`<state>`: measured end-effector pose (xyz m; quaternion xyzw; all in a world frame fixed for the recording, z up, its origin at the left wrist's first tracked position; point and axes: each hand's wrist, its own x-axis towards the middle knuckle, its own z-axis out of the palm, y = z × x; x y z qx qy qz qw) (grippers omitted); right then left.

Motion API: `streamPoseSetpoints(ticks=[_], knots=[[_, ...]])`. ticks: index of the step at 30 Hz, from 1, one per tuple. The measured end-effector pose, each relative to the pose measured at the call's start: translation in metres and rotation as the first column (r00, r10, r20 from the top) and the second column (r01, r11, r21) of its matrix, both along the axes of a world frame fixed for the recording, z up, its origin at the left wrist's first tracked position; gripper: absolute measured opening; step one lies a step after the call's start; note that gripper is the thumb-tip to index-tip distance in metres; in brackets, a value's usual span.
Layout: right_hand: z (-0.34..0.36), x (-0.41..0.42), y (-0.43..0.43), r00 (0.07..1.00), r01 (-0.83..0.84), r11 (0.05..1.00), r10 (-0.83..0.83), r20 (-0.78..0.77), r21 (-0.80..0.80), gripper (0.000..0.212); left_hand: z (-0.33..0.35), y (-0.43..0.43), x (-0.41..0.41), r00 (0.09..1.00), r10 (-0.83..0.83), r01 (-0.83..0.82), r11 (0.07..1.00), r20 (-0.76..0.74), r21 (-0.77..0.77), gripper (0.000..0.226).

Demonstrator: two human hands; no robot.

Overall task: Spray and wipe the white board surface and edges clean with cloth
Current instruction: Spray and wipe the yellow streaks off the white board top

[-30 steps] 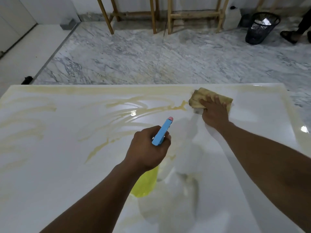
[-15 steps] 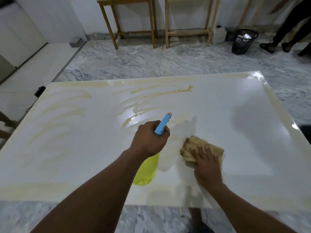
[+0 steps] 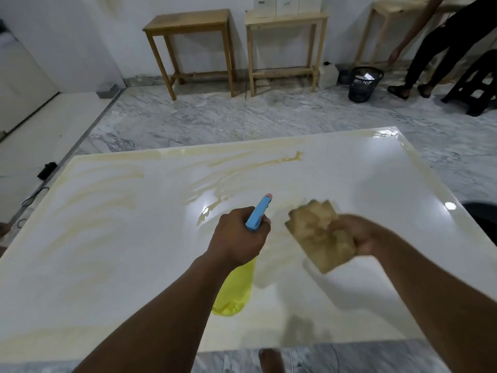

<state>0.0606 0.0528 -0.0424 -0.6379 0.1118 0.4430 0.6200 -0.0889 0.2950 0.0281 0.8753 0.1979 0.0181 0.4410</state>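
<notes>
Fingers of my left hand are wrapped tight around the neck of the spray bottle, whose blue trigger head juts out beyond my knuckles with a small pink nozzle tip, while its translucent yellow body hangs below my wrist, partly hidden by my forearm. Just right of those fingers, my right hand grips a folded tan cloth, coarse and damp-looking, its flat rectangular shape smeared by motion blur; I cannot make out each finger, only that they clamp its right edge. I see the cloth lifted off the white board, casting a soft shadow under it. That glossy, smooth board lies below both hands on the worktop, with yellowish streaks beyond and left of my fingers and along its far edge. Its near-left corner is cut off from view.
</notes>
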Motion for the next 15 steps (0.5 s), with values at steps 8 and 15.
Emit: streamPoseSetpoints(ticks=[8,15], knots=[[-0.004,0.239,0.036,0.619,0.173,0.643,0.518,0.590,-0.746,0.042,-0.025,0.027,0.111,0.998,-0.054,0.053,0.998,0.014,0.020,0.026],[-0.127,0.253,0.044,0.541,0.118,0.518,0.682,0.492,-0.847,0.053,-0.054,0.023,0.179,0.993,-0.101,0.103,0.994,0.055,-0.039,0.026]])
